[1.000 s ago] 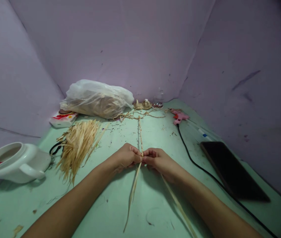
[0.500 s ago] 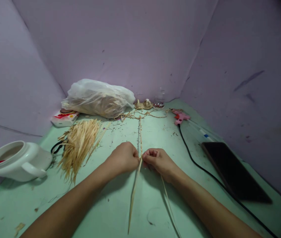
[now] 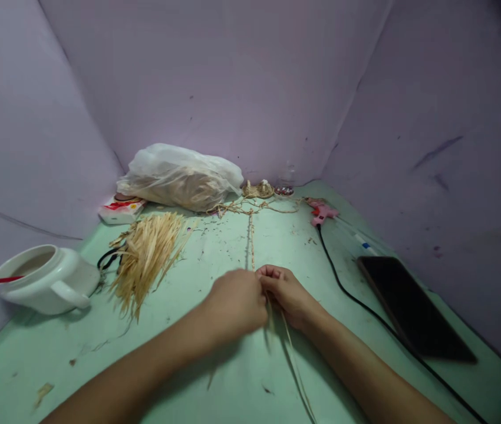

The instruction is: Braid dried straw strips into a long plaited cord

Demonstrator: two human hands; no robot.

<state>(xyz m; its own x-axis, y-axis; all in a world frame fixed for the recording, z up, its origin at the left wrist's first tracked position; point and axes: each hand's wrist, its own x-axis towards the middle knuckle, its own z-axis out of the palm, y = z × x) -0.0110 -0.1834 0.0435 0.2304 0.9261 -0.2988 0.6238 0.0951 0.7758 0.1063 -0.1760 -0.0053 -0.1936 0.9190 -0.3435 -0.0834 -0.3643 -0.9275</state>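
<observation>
Pale-green, smooth, flat bench (image 3: 219, 247). Left hand (image 3: 237, 303) blurred, hold can't be told. Right hand (image 3: 288, 294) just beside, seemingly pinched on near end of thin, tan, knobbly plant-fibre cord (image 3: 253, 241); cord mid-bench, long axis toward far edge. Slender, pale fibre strands (image 3: 290, 354) trail toward near edge.

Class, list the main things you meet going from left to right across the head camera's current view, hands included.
White, glossy, round-mouthed pot, loose bundle of pale yellow, straw-like strips, left hand, right hand, pink plastic glue gun, black, flat, rectangular device.
</observation>
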